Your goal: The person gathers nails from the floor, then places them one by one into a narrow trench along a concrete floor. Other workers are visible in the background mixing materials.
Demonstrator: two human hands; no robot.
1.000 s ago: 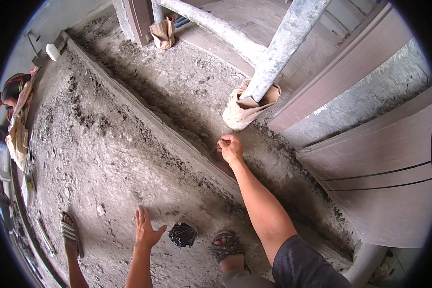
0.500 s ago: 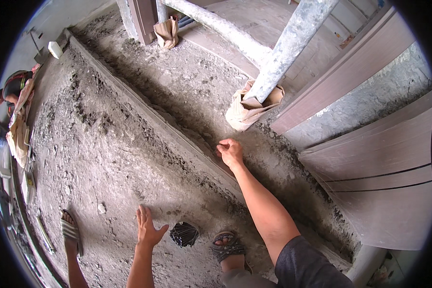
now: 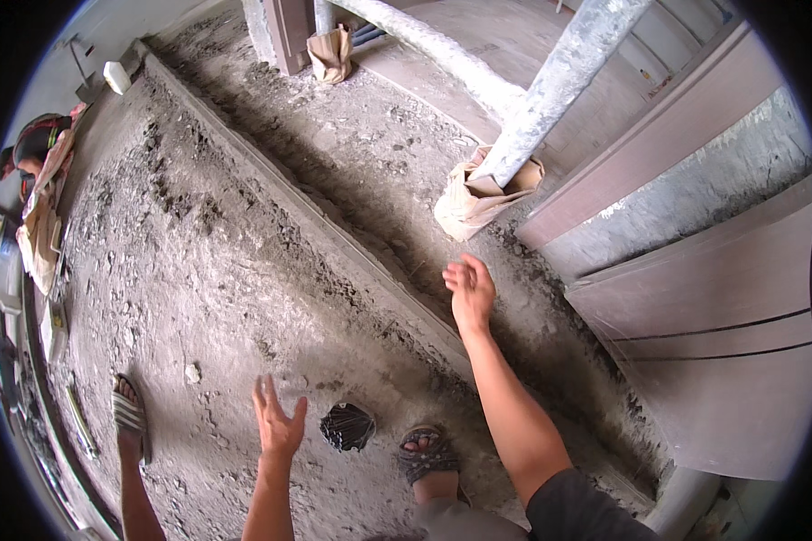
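Note:
My right hand (image 3: 471, 293) hovers over a shallow trench (image 3: 406, 257) in the dusty ground, its fingers apart and nothing in them. Along the trench runs a long, straight, grey dirt-covered strip (image 3: 320, 223), lying diagonally; the hand is just beyond its near end. Lower down, my left hand (image 3: 280, 424) is held above the rough ground with fingers spread, also without anything in it. Between that hand and my sandalled right foot (image 3: 429, 455) sits a small black, glossy, streaked thing (image 3: 347, 426) whose kind I cannot make out.
Thick white-splashed poles (image 3: 555, 86) stand with their ends in brown paper bags (image 3: 480, 200). Wrapped brown panels (image 3: 722, 334) lean at the right. At the far left another person (image 3: 41, 144) bends down beside crumpled paper sacks (image 3: 43, 225). A metal bar (image 3: 81, 422) lies near my left foot.
My right hand has moved slightly right, away from the strip, and its curled fingers have opened. My left hand stays spread, shifted only a little. The view has tilted slightly.

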